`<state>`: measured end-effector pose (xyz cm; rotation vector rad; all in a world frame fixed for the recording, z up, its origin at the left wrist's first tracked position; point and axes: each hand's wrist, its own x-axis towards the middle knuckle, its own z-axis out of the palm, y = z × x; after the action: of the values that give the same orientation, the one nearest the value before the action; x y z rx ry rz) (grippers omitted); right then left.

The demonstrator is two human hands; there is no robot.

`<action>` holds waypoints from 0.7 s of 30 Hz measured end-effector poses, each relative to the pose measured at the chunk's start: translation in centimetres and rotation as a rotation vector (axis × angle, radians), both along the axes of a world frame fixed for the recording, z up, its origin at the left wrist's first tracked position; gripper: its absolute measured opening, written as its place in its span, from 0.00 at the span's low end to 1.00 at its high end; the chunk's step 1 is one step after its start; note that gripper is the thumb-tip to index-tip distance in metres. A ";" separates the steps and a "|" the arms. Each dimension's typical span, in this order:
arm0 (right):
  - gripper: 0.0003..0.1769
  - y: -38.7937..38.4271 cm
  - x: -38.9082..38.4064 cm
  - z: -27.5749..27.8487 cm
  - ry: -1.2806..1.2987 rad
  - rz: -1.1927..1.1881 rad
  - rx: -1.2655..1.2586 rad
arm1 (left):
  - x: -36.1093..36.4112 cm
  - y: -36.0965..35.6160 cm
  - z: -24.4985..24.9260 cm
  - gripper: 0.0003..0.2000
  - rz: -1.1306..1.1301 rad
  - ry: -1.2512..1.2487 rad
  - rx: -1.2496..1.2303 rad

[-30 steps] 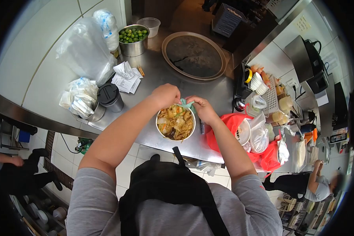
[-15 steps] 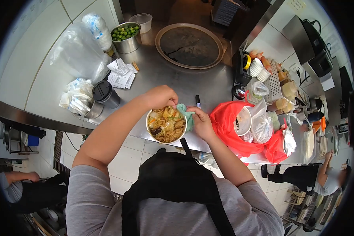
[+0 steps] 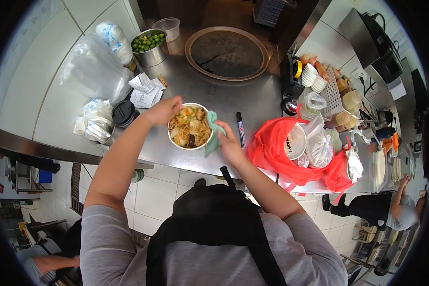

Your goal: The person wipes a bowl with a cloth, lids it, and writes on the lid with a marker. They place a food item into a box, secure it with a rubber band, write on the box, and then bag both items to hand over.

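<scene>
A round white bowl (image 3: 170, 135) full of noodles (image 3: 189, 125) with vegetables and dark pieces sits near the counter's front edge. At its upper left rim is my left hand (image 3: 164, 110), fingers closed on the edge. My right hand (image 3: 230, 144) pinches a green cloth (image 3: 213, 136), which hangs against the bowl's right side. Just beyond that hand lies a black-capped marker (image 3: 240, 128) on the metal counter.
A red plastic bag (image 3: 270, 150) holding containers stands at right, before a white basket (image 3: 335, 90) of bottles. Left are a black-lidded cup (image 3: 124, 113), receipts (image 3: 147, 90) and a pot (image 3: 152, 56) of green citrus. A round tray (image 3: 226, 53) lies behind. Other people are at both sides.
The bowl has shifted left and turned, with its dark piece now at the near side. My left hand has gone from the far rim to the left rim. The cloth stays in my right hand.
</scene>
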<state>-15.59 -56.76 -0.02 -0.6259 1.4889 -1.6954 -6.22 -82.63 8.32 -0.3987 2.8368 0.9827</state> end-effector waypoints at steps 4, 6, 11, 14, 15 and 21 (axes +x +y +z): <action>0.16 -1.9 0.6 -1.1 -0.181 0.004 -0.176 | 2.5 0.9 -0.3 0.09 0.401 -0.095 0.339; 0.17 -1.0 2.7 -2.1 0.015 -0.053 -0.243 | 3.3 1.2 -1.5 0.09 0.542 -0.026 0.475; 0.18 0.2 4.7 -0.6 0.150 -0.054 -0.299 | 4.9 4.0 -2.3 0.09 0.701 0.022 0.616; 0.19 0.7 5.6 0.1 0.321 -0.076 -0.195 | 5.6 6.7 -2.8 0.08 0.816 0.109 0.804; 0.19 0.6 6.2 0.0 0.316 -0.092 -0.200 | 5.6 7.5 -3.1 0.08 0.874 0.187 0.884; 0.17 2.7 7.3 1.7 0.329 -0.174 -0.116 | 6.1 12.8 -2.8 0.06 0.995 0.313 1.215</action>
<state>-8.29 -54.03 1.70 -0.8936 1.7231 -1.8901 -0.13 -69.86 5.51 -1.5221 1.4935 2.7410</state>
